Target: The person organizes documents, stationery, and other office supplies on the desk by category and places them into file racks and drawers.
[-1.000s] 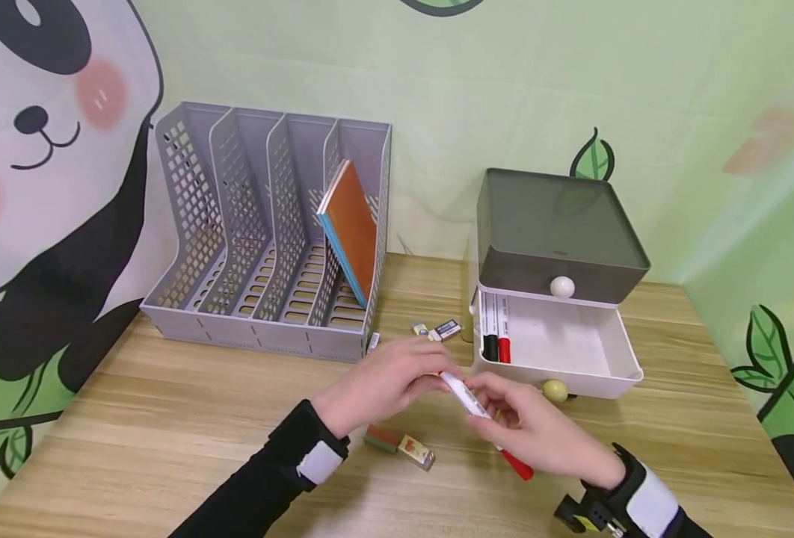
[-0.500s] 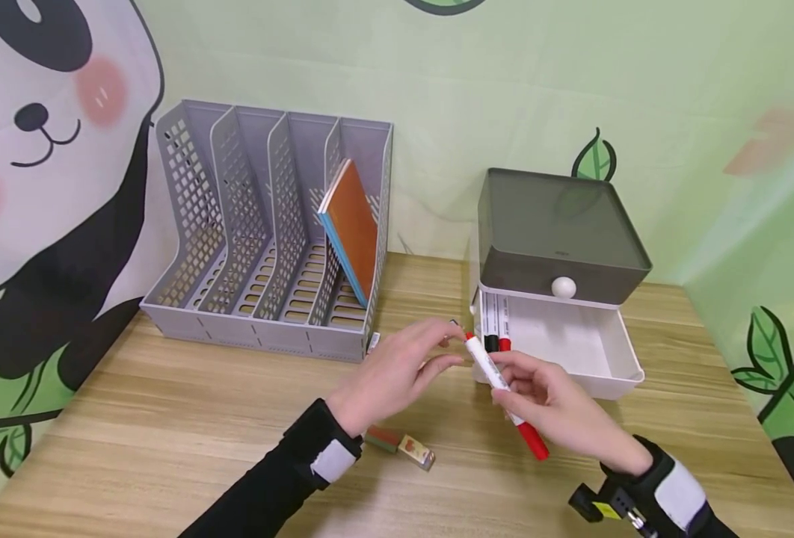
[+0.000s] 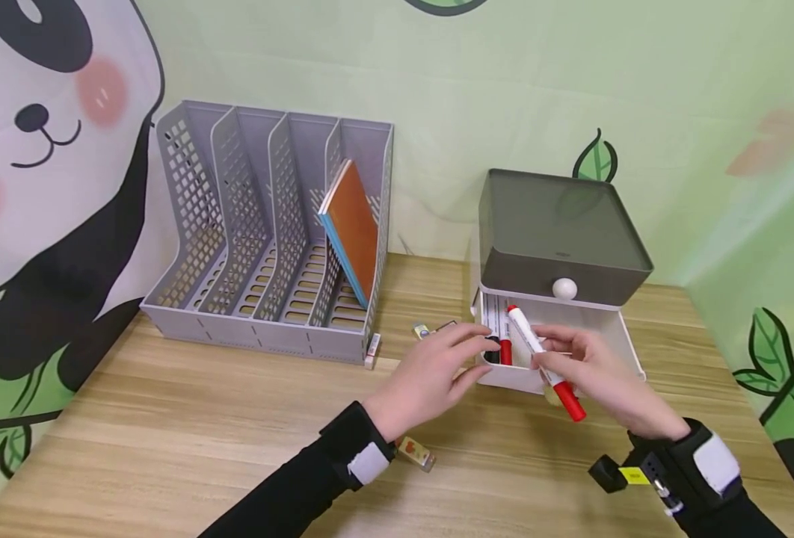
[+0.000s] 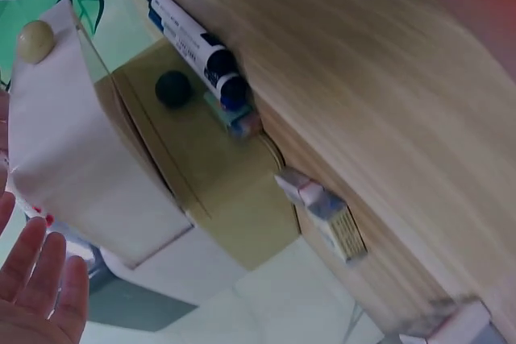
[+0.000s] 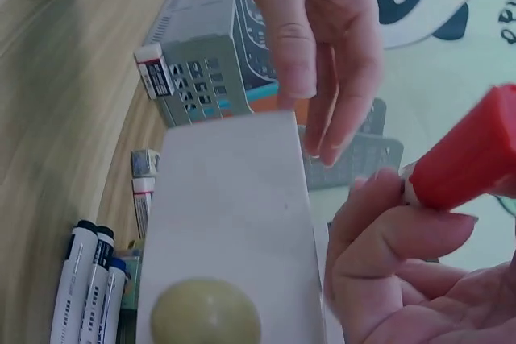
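Wood-grain bench fills the lower frame. Grey file rack, left of centre. Drawer box, right of centre; its white lower drawer is pulled out.

Left hand, frame centre: fingers spread, lightly bent, holding nothing, at the drawer's left front corner. Right hand, lower right: fingers pinch a white marker with red cap.

Key relation: held marker lies up-left of the right fingers, its long axis slanting upper left to lower right, cap end low, across the drawer's front. Right hand is nearer. Inside the drawer's left edge, a red-capped marker runs nearly up-and-down the frame, so the axes differ. Contact with drawer wall: cannot tell.
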`<state>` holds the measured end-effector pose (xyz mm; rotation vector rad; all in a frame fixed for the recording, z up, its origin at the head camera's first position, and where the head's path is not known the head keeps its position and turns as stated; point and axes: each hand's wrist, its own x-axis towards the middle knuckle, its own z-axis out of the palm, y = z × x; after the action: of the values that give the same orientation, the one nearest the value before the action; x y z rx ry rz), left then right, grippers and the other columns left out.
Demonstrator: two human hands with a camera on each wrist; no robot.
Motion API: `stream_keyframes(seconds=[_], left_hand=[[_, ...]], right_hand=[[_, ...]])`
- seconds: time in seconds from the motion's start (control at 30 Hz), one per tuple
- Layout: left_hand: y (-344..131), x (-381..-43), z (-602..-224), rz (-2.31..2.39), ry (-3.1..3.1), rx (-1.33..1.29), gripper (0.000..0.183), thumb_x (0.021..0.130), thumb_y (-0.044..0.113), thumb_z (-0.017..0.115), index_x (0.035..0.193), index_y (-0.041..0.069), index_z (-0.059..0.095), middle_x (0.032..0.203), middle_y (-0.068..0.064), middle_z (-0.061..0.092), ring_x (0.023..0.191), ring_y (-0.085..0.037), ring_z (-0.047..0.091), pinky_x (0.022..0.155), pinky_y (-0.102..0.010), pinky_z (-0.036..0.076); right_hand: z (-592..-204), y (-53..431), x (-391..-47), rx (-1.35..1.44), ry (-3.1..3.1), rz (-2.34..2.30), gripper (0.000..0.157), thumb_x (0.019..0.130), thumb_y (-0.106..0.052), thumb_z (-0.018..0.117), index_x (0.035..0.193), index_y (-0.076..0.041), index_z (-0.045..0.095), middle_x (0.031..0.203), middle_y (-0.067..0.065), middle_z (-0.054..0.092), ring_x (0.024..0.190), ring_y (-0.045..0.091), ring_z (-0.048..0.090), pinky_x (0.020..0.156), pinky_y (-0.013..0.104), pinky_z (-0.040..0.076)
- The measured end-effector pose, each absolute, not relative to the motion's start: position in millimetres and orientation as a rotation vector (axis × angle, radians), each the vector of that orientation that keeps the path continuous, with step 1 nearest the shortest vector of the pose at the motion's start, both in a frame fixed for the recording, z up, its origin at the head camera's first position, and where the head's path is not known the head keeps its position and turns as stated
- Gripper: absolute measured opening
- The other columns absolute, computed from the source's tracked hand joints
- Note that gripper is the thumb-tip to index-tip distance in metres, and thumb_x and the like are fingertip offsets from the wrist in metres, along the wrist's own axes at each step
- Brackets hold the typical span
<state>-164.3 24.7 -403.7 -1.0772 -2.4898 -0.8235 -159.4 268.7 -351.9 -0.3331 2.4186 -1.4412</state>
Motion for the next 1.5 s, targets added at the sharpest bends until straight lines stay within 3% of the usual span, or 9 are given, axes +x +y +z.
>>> stream_keyframes(seconds=[0.17, 0.33, 0.63, 0.8, 0.87, 0.97, 1.03, 1.17, 1.5], left_hand=[[31, -168, -407, -0.810, -2.527, -1.059, 0.019, 0.101, 0.022, 0.069, 0.117, 0.012, 0.074, 0.129, -0.004, 0.069, 0.119, -0.018, 0.067, 0.102, -0.030, 0.055], [32, -168, -408, -0.815, -2.543, -1.036, 0.013, 0.100, 0.022, 0.070, 0.104, 0.014, 0.079, 0.127, -0.004, 0.070, 0.114, -0.018, 0.069, 0.099, -0.029, 0.056], [35, -166, -403, -0.819, -2.602, -1.012, 0.013, 0.101, 0.022, 0.069, 0.104, 0.014, 0.078, 0.129, -0.004, 0.069, 0.114, -0.017, 0.069, 0.099, -0.030, 0.057], [36, -166, -403, -0.804, -2.619, -1.004, 0.014, 0.101, 0.024, 0.069, 0.104, 0.014, 0.078, 0.130, -0.003, 0.069, 0.113, -0.017, 0.070, 0.098, -0.028, 0.057], [36, -166, -402, -0.806, -2.622, -1.003, 0.013, 0.101, 0.024, 0.069, 0.104, 0.014, 0.078, 0.129, -0.003, 0.069, 0.113, -0.017, 0.070, 0.098, -0.028, 0.057], [36, -165, -401, -0.807, -2.628, -1.000, 0.013, 0.101, 0.024, 0.069, 0.104, 0.015, 0.078, 0.129, -0.003, 0.069, 0.113, -0.017, 0.070, 0.098, -0.029, 0.057], [36, -165, -401, -0.803, -2.633, -0.999, 0.014, 0.101, 0.024, 0.069, 0.104, 0.015, 0.078, 0.130, -0.002, 0.069, 0.113, -0.017, 0.070, 0.098, -0.029, 0.057], [36, -165, -400, -0.794, -2.640, -1.003, 0.014, 0.101, 0.024, 0.069, 0.104, 0.015, 0.078, 0.130, -0.003, 0.069, 0.113, -0.017, 0.070, 0.098, -0.028, 0.057], [35, -166, -401, -0.807, -2.616, -1.019, 0.013, 0.101, 0.023, 0.069, 0.102, 0.013, 0.078, 0.127, -0.004, 0.070, 0.112, -0.017, 0.070, 0.098, -0.030, 0.058]], right_hand=[[-350, 275, -170, -0.305, 2.424, -1.353, 0.054, 0.103, -0.013, 0.055, 0.147, 0.016, 0.043, 0.127, 0.032, 0.063, 0.091, 0.014, 0.063, 0.068, 0.023, 0.057], [-347, 277, -182, -0.272, 2.438, -1.300, 0.051, 0.104, -0.014, 0.055, 0.145, 0.015, 0.047, 0.129, 0.030, 0.062, 0.093, 0.015, 0.059, 0.067, 0.020, 0.051], [-352, 280, -197, -0.185, 2.260, -1.405, 0.056, 0.106, -0.013, 0.050, 0.152, 0.016, 0.034, 0.133, 0.028, 0.049, 0.088, 0.013, 0.052, 0.062, 0.020, 0.042], [-357, 279, -203, -0.124, 2.219, -1.451, 0.059, 0.107, -0.012, 0.048, 0.155, 0.015, 0.027, 0.121, 0.017, 0.047, 0.079, 0.009, 0.048, 0.062, 0.020, 0.040], [-359, 278, -206, -0.117, 2.237, -1.460, 0.059, 0.106, -0.010, 0.047, 0.155, 0.015, 0.026, 0.122, 0.018, 0.047, 0.074, 0.008, 0.045, 0.061, 0.021, 0.038], [-361, 277, -207, -0.120, 2.277, -1.464, 0.058, 0.106, -0.008, 0.047, 0.154, 0.015, 0.026, 0.135, 0.026, 0.045, 0.085, 0.013, 0.050, 0.066, 0.018, 0.044], [-363, 276, -207, -0.147, 2.320, -1.432, 0.057, 0.105, -0.007, 0.049, 0.153, 0.015, 0.028, 0.147, 0.031, 0.041, 0.100, 0.020, 0.055, 0.075, 0.018, 0.051], [-365, 274, -205, -0.237, 2.379, -1.328, 0.055, 0.104, -0.007, 0.049, 0.150, 0.018, 0.032, 0.151, 0.037, 0.041, 0.121, 0.035, 0.055, 0.091, 0.027, 0.059], [-366, 266, -202, -0.347, 2.494, -1.204, 0.048, 0.103, -0.008, 0.050, 0.143, 0.017, 0.044, 0.137, 0.034, 0.056, 0.110, 0.033, 0.064, 0.091, 0.040, 0.062]])
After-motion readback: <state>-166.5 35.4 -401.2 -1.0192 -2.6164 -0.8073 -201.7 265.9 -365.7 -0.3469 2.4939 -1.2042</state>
